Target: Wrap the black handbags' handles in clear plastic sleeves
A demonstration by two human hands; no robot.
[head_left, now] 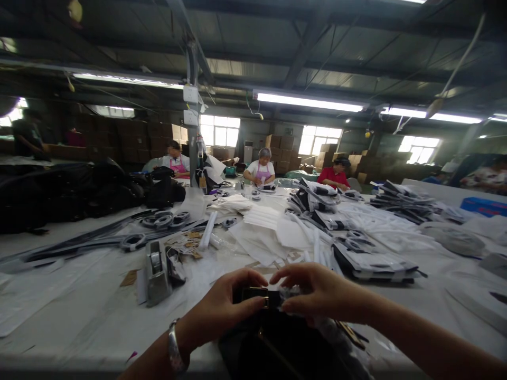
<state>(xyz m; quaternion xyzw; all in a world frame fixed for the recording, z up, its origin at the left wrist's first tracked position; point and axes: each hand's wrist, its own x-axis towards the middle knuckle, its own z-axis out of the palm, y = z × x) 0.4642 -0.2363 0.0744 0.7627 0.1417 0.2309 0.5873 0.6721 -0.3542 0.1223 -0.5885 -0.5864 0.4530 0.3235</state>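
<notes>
Nearby, left hand (227, 302) pinching buckle (266, 301), right hand (317, 290) gripping strap (274, 299), tape dispenser (157, 277) leftward, papers (255, 235) beyond.

Far beyond the right hand (322, 291) stood bright windows (226, 137) and stacked cartons (280, 143); high above it, tube lights (309, 102) hung beneath a dark ceiling (253, 45).

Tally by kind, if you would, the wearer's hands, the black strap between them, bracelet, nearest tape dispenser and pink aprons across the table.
Left hand and right hand: 2
Strap: 1
Bracelet: 1
Tape dispenser: 1
Pink aprons: 2
Total: 7
</notes>
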